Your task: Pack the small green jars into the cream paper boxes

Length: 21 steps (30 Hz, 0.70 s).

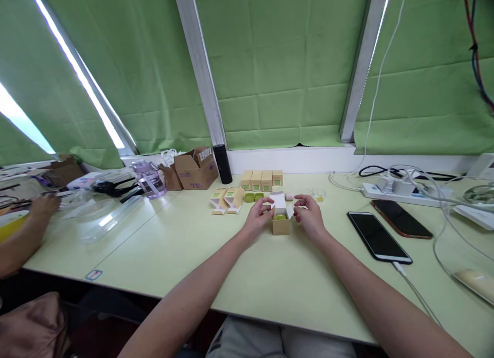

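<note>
A small brown cardboard box (281, 228) stands upright in front of me with its white-lined lid and side flaps raised. Something round and green (280, 217) sits inside it. My left hand (259, 215) has its fingers bent at the left flap. On the other side, the curled fingers of my right hand (310, 216) are at the right flap. Just behind are two green containers (253, 197), a small pale pink piece (289, 197) and clear round pieces (318, 195), one with a bit of yellow. Two unfolded cartons (227, 200) lie to the left.
Several closed small boxes (261, 180) stand in a row at the back, near a black cylinder (223, 164) and a larger carton (195, 168). Phones (378, 236), cables and a power strip (407, 192) are at right. Another person's arm (29, 234) rests at far left.
</note>
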Each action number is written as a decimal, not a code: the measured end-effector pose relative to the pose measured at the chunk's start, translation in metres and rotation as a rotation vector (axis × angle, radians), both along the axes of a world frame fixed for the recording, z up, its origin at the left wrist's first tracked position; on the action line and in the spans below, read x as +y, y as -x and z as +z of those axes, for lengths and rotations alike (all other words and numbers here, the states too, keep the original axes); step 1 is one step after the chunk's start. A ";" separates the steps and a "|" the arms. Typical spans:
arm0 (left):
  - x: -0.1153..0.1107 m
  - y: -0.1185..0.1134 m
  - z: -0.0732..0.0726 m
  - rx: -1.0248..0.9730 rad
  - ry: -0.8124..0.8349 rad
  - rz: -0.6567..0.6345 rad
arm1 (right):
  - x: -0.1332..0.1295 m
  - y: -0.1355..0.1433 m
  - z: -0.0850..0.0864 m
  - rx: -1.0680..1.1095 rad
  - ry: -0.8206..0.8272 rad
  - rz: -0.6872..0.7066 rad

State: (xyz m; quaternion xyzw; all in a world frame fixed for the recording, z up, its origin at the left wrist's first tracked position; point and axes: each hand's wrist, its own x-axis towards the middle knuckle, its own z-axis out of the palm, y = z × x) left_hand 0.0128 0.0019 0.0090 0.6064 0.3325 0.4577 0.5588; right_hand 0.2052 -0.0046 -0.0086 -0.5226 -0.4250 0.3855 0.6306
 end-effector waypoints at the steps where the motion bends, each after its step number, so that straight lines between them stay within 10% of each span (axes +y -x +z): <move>1: 0.000 0.000 0.000 0.004 0.001 -0.002 | -0.001 0.001 0.002 0.007 0.011 0.002; 21: 0.002 -0.003 -0.007 0.021 0.016 -0.028 | -0.009 0.008 0.009 0.104 0.019 0.097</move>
